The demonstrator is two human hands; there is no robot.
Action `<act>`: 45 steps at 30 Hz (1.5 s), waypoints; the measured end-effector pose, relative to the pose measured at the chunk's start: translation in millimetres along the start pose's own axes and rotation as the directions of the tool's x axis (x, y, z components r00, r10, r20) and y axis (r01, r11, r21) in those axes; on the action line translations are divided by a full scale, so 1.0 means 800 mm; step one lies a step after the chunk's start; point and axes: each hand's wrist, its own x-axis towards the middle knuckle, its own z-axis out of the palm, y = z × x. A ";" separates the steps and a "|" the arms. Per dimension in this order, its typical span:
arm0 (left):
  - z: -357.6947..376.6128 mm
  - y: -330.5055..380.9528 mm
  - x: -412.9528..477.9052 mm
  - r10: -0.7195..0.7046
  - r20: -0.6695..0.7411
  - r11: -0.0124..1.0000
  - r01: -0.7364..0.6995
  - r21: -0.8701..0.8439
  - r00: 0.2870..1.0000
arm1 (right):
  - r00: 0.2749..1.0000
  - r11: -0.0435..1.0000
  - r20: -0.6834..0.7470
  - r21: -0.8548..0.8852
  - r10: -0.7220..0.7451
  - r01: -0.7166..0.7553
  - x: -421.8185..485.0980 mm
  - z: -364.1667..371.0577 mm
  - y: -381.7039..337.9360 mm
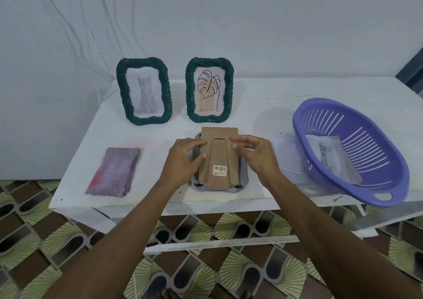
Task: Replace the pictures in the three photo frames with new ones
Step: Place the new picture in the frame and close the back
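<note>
A third photo frame (243, 181) lies face down at the table's front middle, its grey woven rim showing under a brown cardboard back panel (219, 161) with a barcode sticker. My left hand (183, 161) grips the panel's left edge and my right hand (254, 154) its right edge, fingers on the upper part. Two green woven frames stand upright behind: the left frame (144, 91) holds a kitten picture, the right frame (209, 89) a leaf line drawing. Another kitten picture (330, 159) lies inside the purple basket (389, 145) at the right.
A purple-pink cloth (114, 171) lies on the white table (263, 102) at the front left. The basket overhangs the table's front right edge. A white wall stands close behind the frames, and patterned floor tiles show below the table.
</note>
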 end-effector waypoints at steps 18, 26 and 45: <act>0.009 -0.024 -0.006 0.260 0.061 0.838 -0.257 0.482 0.964 | 0.911 0.629 0.034 -0.712 -0.412 0.311 0.003 0.006 0.046; 0.012 -0.033 -0.006 0.241 0.033 0.885 -0.233 0.402 0.970 | 0.930 0.660 0.037 -0.694 -0.366 0.288 0.003 0.009 0.043; 0.008 -0.042 0.065 0.094 0.053 0.968 -0.103 0.230 0.994 | 0.953 0.709 0.100 -0.647 -0.285 0.280 0.064 -0.008 0.030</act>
